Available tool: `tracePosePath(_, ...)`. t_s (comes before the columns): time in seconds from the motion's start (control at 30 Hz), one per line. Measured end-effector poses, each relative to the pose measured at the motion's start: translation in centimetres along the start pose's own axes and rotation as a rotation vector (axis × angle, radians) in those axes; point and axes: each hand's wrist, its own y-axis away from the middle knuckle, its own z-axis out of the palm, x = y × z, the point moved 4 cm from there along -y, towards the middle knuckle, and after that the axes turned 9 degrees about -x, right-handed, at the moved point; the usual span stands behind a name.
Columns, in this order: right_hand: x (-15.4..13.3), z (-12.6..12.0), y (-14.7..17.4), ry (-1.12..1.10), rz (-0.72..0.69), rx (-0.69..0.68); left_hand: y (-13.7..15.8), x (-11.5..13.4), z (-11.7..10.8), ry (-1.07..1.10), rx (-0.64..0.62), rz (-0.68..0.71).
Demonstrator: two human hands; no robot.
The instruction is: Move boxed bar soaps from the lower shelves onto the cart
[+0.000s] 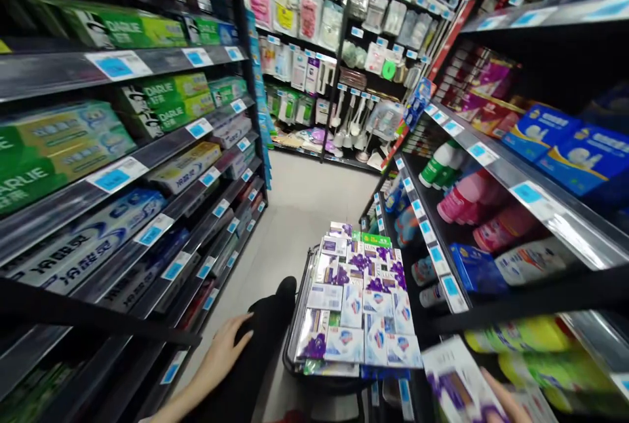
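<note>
My right hand [508, 400], at the lower right edge, grips a white and purple LUX soap box [455, 380] beside the lower right shelf. Part of that hand and box falls outside the picture. My left hand [230, 348] rests on my black-trousered leg, its fingers apart and holding nothing. Between my leg and the right shelf stands a dark basket [291, 351], stacked high with boxed soap. White boxes with purple flowers [378, 269] lie toward the far side. White boxes with blue and orange emblems [344, 344] lie nearer me.
Toothpaste boxes [162, 99] line the left shelves. On the right shelves are blue boxes [580, 154], pink bottles [464, 194] and yellow-green packs [531, 357]. Kitchen utensils [351, 118] and gloves [285, 7] hang at the back. A pale floor [314, 194] runs between the shelves.
</note>
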Motion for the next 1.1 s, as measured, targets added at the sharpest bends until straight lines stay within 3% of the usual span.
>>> tracePosePath(0.1, -6.7, 3.7, -10.6, -0.146, -0.099, -0.127, -8.0, 7.8, -1.2, 0.136, -0.058, 0.113)
tracePosePath(0.23, -13.9, 12.5, -26.2, -0.272, -0.214, -0.453, -20.0, 18.4, 0.0, 0.021, -0.165, 0.199)
tracePosePath(0.3, -14.3, 16.8, -31.9, -0.221, -0.204, -0.568, -24.6, 21.0, 2.0, -0.02, -0.205, 0.16)
tracePosePath(0.4, -11.8, 21.5, -37.1, -0.15, -0.165, -0.662, -28.6, 21.8, 5.1, -0.103, -0.265, 0.086)
tracePosePath(0.5, -8.9, 24.0, -39.0, -0.109, -0.166, -0.702, -29.6, 21.1, 6.8, -0.177, -0.294, 0.05)
tracePosePath(0.67, -6.7, 25.2, -39.7, -0.031, -0.258, -0.681, -29.7, 20.8, 7.2, -0.219, -0.332, 0.063)
tracePosePath(1.1, -6.8, 25.2, -38.6, 0.037, -0.374, -0.578, -30.0, 20.7, 7.2, -0.194, -0.366, 0.085)
